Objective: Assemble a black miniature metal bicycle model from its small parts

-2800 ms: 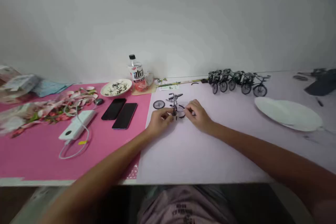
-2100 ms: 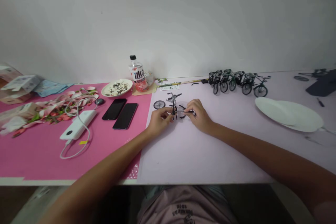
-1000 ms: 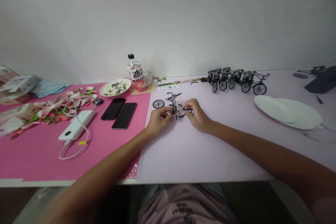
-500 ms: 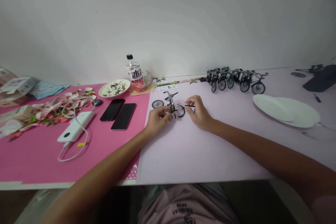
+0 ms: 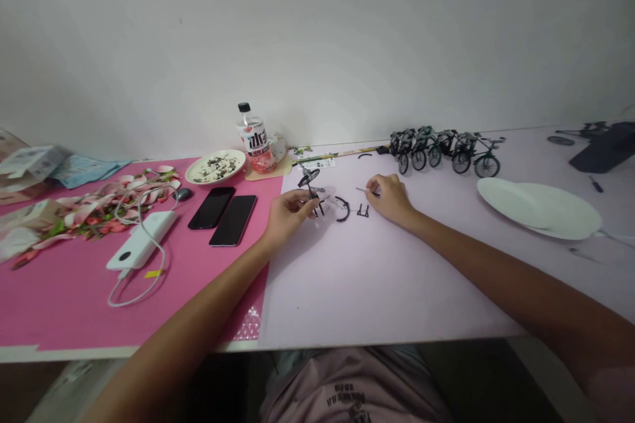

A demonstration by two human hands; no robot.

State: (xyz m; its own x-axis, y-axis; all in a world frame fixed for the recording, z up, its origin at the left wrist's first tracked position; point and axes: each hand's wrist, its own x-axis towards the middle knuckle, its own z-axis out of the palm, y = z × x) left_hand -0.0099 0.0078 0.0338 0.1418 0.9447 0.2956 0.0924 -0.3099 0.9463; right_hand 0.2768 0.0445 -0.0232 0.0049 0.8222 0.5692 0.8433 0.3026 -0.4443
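Pale grey wall (image 5: pixel 317 33) fills the background above a long table, whose right part is covered by a lilac sheet (image 5: pixel 421 291) and left part by a pink one. White plateware (image 5: pixel 570 208) lies at far right, in front of a dark blue block (image 5: pixel 602 149). Pink petals (image 5: pixel 119 205) spread across the left, and a row of dark model bicycles (image 5: pixel 446 149) stands near the wall, right of centre.

Next in size come the two hands, apart from each other over the lilac. The left hand (image 5: pixel 288 217) has thumb and fingers clamped on a dark bicycle assembly (image 5: pixel 310 186), held upright near the sheet's left edge. The right hand (image 5: pixel 390 197) pinches a short thin piece (image 5: pixel 361 189) between thumb and forefinger; what it is cannot be told.

A labelled bottle (image 5: pixel 258 145) stands beside a bowl (image 5: pixel 233 173) of pale and dark bits, with a white power bank (image 5: pixel 146 241) and two black phones (image 5: pixel 233 219) nearer. Smallest, between the hands, lie a curved black part (image 5: pixel 342 209) and, just beside it, a little black bracket (image 5: pixel 364 212)
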